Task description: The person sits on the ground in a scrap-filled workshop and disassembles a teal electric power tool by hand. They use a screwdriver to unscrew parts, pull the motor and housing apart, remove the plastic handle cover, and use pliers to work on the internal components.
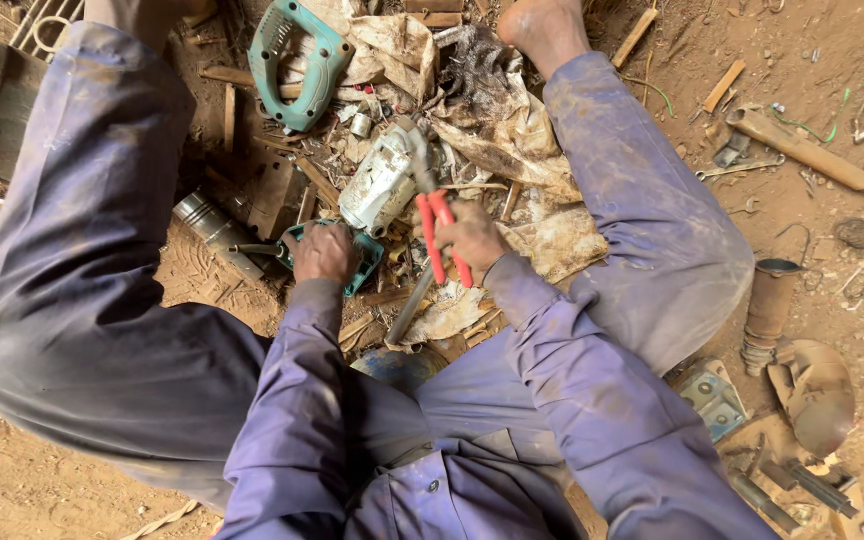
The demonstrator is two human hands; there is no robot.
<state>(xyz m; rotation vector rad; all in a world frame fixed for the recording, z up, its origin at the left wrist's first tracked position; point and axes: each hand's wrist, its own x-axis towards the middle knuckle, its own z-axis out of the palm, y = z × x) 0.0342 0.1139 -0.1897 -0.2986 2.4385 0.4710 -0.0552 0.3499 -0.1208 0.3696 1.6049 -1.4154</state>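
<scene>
A person in dusty purple work clothes sits on bare dirt with knees spread, and both hands work between the legs over a heap of scrap.

The right hand (472, 238) is closed around the red handles of a pair of pliers (436, 228). The handles sit close together in the fist, and the metal nose of the pliers points up and away, reaching the top edge of a grey-white metal housing (380, 182) that lies tilted on the pile. I cannot tell whether the nose actually grips the housing.

The left hand (323, 252) lies fingers-down over a green plastic tool part (364, 258), curled on it and pressing it to the ground just below the housing. A thin metal rod (254, 249) sticks out to the side from under this hand.

Beside that rod lies a ribbed metal cylinder (214, 232). A green power-tool casing with a loop handle (297, 62) rests farther up the pile, near dirty crumpled sheets (497, 125). 1 bare foot (544, 30) is planted just beyond them. Off to the person's right, well apart from the hands, lie a rusty pipe (768, 310), a wooden-handled tool (817, 158) and a small metal plate (712, 398).
</scene>
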